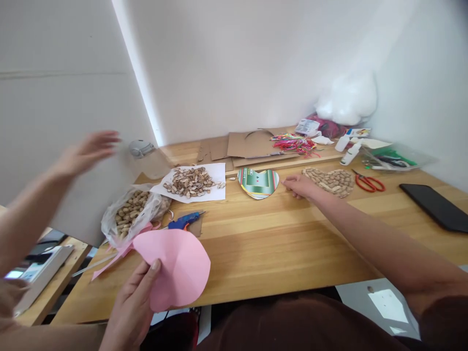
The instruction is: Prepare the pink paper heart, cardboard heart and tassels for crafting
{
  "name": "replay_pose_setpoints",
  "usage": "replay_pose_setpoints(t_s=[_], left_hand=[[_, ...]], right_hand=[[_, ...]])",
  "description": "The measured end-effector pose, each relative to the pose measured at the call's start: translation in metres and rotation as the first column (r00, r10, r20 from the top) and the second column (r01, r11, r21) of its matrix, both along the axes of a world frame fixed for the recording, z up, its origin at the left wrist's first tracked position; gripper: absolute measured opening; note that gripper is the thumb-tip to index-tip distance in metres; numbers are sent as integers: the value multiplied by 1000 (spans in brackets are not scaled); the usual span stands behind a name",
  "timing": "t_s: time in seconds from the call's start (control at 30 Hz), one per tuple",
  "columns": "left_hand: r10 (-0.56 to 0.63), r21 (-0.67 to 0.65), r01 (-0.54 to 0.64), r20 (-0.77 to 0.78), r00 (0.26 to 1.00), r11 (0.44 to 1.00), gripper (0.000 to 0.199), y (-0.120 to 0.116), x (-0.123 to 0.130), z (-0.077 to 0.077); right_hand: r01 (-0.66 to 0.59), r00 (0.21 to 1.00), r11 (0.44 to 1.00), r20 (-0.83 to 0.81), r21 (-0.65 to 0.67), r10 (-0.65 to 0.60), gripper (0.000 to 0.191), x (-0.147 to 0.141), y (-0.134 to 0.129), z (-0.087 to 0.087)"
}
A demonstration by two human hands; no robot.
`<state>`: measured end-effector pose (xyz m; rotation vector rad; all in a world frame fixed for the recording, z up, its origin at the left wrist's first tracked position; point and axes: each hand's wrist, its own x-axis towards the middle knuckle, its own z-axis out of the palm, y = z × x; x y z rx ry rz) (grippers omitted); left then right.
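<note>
My left hand (137, 297) grips a pink paper heart (183, 273) by its left side, thumb on top, above the front edge of the table. Farther back, my right hand (298, 186) has its fingers bent together at the right edge of a heart-shaped card (258, 183) with a green printed face. The exact contact there is small and hard to make out. Right of that hand lies a heart covered in peanut shells (331, 182). A blue glue gun (185, 221) rests just beyond the pink paper.
Another person's hand (91, 151) reaches in from the left, blurred. A bag of peanuts (131, 212), shells on white paper (215, 178) and a plastic jar (148, 161) stand left. Cardboard (241, 144), glue bottles (351, 153), red scissors (369, 184) and a phone (435, 204) lie back and right.
</note>
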<state>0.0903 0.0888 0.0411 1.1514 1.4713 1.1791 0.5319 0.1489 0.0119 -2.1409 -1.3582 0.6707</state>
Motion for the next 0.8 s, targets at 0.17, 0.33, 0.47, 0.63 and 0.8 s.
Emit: replay_pose_setpoints(t_s=[0.17, 0.33, 0.47, 0.63, 0.8], left_hand=[[-18, -188, 66, 248, 969, 980, 64, -45, 30, -29], [-352, -128, 381, 202, 914, 916, 45, -16, 85, -28], [-457, -107, 467, 107, 883, 878, 47, -1, 106, -32], [-511, -138, 514, 56, 858, 847, 43, 8, 115, -29], [-434, -114, 441, 83, 897, 890, 54, 13, 122, -25]], right_hand=[[35, 994, 999, 106, -34, -31, 57, 5, 49, 1], [-32, 997, 999, 78, 12, 31, 66, -6, 74, -2], [-62, 995, 996, -79, 66, 67, 52, -7, 74, -7], [-38, 917, 991, -388, 129, 86, 38, 1, 47, -13], [-33, 796, 995, -600, 96, 84, 27, 16, -6, -15]])
